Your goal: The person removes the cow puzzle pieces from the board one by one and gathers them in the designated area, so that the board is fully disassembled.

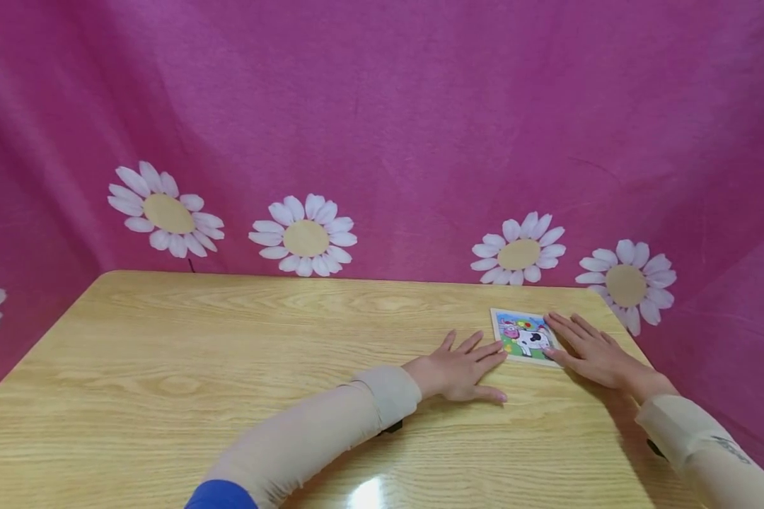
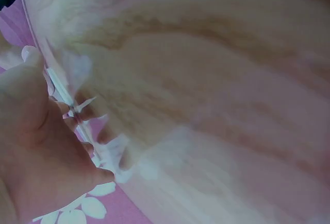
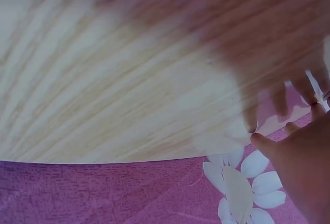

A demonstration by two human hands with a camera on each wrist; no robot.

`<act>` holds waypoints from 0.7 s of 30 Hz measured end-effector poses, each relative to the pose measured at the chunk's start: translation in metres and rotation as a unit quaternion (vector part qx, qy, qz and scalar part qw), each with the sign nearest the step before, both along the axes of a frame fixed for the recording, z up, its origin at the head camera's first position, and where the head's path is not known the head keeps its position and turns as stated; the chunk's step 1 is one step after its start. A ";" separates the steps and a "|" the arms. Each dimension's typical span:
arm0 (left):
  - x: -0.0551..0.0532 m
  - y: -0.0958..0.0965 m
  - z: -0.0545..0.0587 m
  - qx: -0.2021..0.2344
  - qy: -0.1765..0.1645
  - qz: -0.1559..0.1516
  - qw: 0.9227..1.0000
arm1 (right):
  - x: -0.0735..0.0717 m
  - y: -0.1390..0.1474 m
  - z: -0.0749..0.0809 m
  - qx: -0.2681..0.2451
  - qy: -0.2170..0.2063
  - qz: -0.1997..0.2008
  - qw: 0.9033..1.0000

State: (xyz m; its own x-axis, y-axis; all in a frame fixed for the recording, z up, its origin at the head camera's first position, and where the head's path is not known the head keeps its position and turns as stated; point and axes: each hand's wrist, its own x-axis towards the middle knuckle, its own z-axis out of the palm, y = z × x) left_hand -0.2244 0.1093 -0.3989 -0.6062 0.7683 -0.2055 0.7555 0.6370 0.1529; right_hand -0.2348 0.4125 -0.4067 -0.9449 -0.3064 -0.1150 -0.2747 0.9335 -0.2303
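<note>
I see a wide stretch of bench (image 1: 184, 353) to pass over, left of the left sleeve (image 1: 331, 431). Between the two forearms I also have a lane in from the near side. The left hand (image 1: 460, 370) and right hand (image 1: 591, 356) flank the flat picture card (image 1: 525, 338), so I'd reach it from above. Pink cloth (image 1: 407, 134) walls off the far edge.

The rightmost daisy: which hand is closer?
Right. The right hand is at the right edge of the cow picture, in front of the daisy; the left hand is by the picture's left side, farther away.
</note>
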 end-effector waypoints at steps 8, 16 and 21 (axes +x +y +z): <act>-0.001 0.001 -0.003 -0.006 0.016 0.004 1.000 | 0.002 0.003 -0.006 0.014 0.015 0.012 1.000; 0.002 -0.009 -0.012 -0.017 0.019 0.000 1.000 | 0.010 -0.009 -0.011 0.031 0.049 0.031 0.998; 0.012 -0.022 -0.008 -0.008 0.015 -0.009 1.000 | 0.017 -0.020 -0.014 0.029 0.061 0.042 0.997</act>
State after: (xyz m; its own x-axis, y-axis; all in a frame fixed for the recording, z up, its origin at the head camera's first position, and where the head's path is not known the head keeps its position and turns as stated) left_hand -0.2128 0.0870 -0.4074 -0.5985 0.7757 -0.2004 0.7709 0.6257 0.1196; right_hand -0.2178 0.3930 -0.4208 -0.9240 -0.3818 -0.0213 -0.3756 0.9167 -0.1365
